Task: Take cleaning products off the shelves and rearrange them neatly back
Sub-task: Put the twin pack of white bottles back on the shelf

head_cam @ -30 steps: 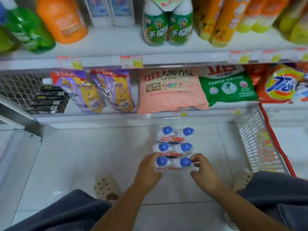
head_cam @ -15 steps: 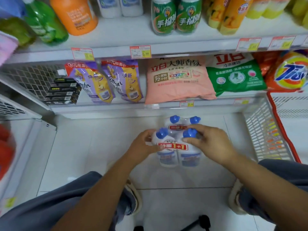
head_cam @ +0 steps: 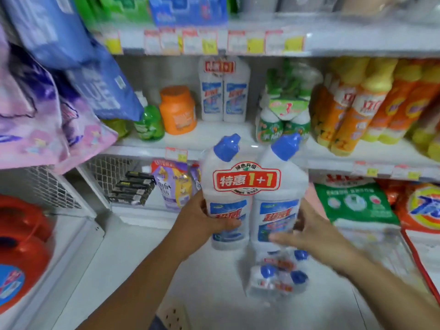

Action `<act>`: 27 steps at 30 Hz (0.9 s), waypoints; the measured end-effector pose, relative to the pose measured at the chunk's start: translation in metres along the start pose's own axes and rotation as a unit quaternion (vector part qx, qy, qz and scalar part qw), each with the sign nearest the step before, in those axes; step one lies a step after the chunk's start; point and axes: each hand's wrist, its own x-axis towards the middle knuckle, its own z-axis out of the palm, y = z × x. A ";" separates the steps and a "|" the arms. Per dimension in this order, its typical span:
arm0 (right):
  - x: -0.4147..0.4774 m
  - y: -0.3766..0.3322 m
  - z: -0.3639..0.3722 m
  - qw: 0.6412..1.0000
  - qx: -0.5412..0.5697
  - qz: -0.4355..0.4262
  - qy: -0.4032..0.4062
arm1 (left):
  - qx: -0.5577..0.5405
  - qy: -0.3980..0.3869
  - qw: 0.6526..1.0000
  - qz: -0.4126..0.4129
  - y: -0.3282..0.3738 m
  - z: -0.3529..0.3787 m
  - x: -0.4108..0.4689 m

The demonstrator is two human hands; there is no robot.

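Observation:
A twin pack of white cleaner bottles (head_cam: 252,198) with blue caps and a red "1+1" label is upright in the air in front of the shelves. My left hand (head_cam: 202,225) grips the left bottle low on its body. My right hand (head_cam: 309,234) is blurred, its fingers spread loosely against the lower right side of the pack. Two more twin packs (head_cam: 278,277) lie on the floor below it. A matching twin pack (head_cam: 223,91) stands at the back of the middle shelf (head_cam: 214,139).
On the middle shelf are green bottles (head_cam: 148,122), an orange jar (head_cam: 177,110), a green three-pack (head_cam: 283,115) and orange-yellow bottles (head_cam: 352,108). Detergent bags (head_cam: 354,201) fill the bottom shelf. Hanging bags (head_cam: 59,91) crowd the left; a red jug (head_cam: 21,246) sits lower left.
The twin pack has been lifted from the floor stack up to shelf height. My view has tilted up. My right hand has loosened from the cap end to the lower side.

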 end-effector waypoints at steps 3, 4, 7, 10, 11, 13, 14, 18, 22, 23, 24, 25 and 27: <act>0.042 -0.017 0.012 0.990 -0.073 -0.073 0.099 | -0.005 0.027 0.998 0.048 0.023 -0.025 0.027; 0.062 -0.025 0.012 0.984 -0.094 -0.091 0.120 | 0.000 0.039 0.997 0.067 0.032 -0.033 0.038; 0.122 -0.049 0.011 0.974 -0.107 -0.134 0.147 | 0.032 0.097 0.987 0.124 0.050 -0.058 0.077; 0.175 -0.064 0.015 0.959 -0.122 -0.181 0.181 | 0.074 0.136 0.973 0.173 0.058 -0.077 0.124; 0.191 -0.067 0.015 0.955 -0.125 -0.190 0.191 | 0.078 0.146 0.969 0.185 0.059 -0.081 0.138; 0.218 -0.069 0.014 0.952 -0.120 -0.190 0.210 | 0.077 0.155 0.965 0.198 0.060 -0.085 0.164; 0.230 -0.068 0.013 0.953 -0.114 -0.188 0.210 | 0.072 0.155 0.964 0.204 0.059 -0.086 0.176; 0.262 -0.055 0.011 0.964 -0.081 -0.179 0.177 | 0.045 0.140 0.968 0.204 0.043 -0.086 0.213; 0.281 -0.045 0.011 0.971 -0.070 -0.140 0.180 | 0.034 0.140 0.971 0.189 0.023 -0.086 0.244; 0.286 -0.044 0.011 0.971 -0.066 -0.138 0.186 | 0.035 0.143 0.971 0.190 0.019 -0.086 0.250; 0.290 -0.044 0.012 0.970 -0.067 -0.136 0.190 | 0.046 0.142 0.970 0.191 0.016 -0.086 0.254; 0.294 -0.045 0.013 0.969 -0.071 -0.135 0.193 | 0.067 0.133 0.970 0.193 0.011 -0.086 0.256; 0.298 -0.043 0.017 0.968 -0.079 -0.138 0.197 | 0.136 0.105 0.967 0.188 0.000 -0.091 0.254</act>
